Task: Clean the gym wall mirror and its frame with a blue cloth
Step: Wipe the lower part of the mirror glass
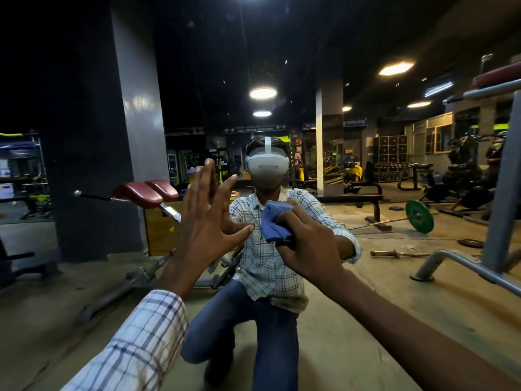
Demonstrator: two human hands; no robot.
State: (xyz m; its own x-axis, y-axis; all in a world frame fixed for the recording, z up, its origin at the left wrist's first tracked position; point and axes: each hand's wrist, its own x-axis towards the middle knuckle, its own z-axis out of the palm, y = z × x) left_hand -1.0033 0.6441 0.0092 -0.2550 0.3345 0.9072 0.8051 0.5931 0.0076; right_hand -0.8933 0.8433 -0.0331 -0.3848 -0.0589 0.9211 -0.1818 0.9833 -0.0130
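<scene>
Gripping the bunched blue cloth (273, 224), the right hand (308, 247) holds it against the mirror (366, 280). Just left of it, the left hand (205, 221) is open, fingers spread, fingertips (209, 163) at the glass. A grey machine frame (504, 179) stands at the right edge. The long axis of the cloth runs nearly upright, with the free end upward.

A green weight plate (419, 216) stands on the floor beside a black bench (349, 197).
</scene>
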